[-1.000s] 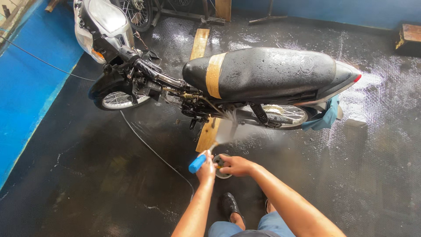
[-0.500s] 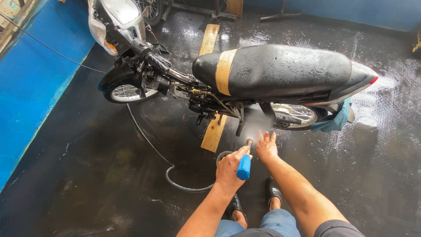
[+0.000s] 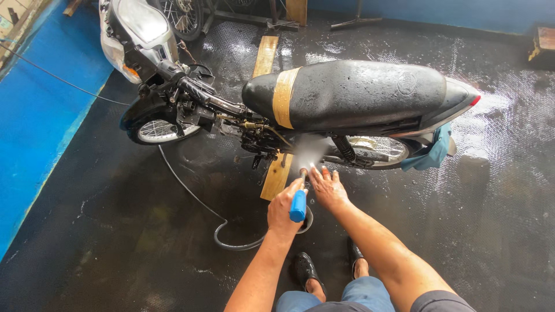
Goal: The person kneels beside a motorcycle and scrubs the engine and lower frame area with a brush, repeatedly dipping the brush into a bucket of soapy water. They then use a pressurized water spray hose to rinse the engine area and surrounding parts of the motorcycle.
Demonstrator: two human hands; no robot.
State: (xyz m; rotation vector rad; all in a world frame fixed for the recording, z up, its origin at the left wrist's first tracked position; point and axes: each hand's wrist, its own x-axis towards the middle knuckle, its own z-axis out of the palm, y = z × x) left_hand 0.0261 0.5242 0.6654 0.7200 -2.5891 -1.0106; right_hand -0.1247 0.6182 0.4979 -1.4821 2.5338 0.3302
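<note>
- Wet, dark floor [image 3: 104, 231] is glistening across the wash bay, with a blue painted wall [image 3: 34, 115] running along the left side and a patch of bright foamy water lying at the right.
- A motorcycle [image 3: 289, 110] is standing across the upper middle of the view, its black seat [image 3: 358, 92] carrying a tan strip of tape [image 3: 284, 91] and beading with water.
- A wooden plank [image 3: 276, 176] is lying on the floor under the machine, reaching back past it toward the far wall.
- A blue cloth [image 3: 430, 153] is hanging at the tail, beside the rear wheel [image 3: 376, 150].
- The left hand [image 3: 284, 208] is gripping a spray nozzle with a blue handle [image 3: 298, 205], fingers wrapped tightly around it, just below the engine area.
- A white mist of water [image 3: 309, 150] is bursting from the nozzle tip against the underside of the frame.
- The right hand [image 3: 328, 188] is hovering just beside the nozzle tip, fingers spread wide and holding nothing, with the fingertips reaching into the spray.
- A thin hose [image 3: 191, 190] is trailing from the nozzle, looping on the floor and running off under the front wheel [image 3: 156, 130].
- The person's feet in dark sandals [image 3: 306, 271] are standing on the wet floor below the hands.
</note>
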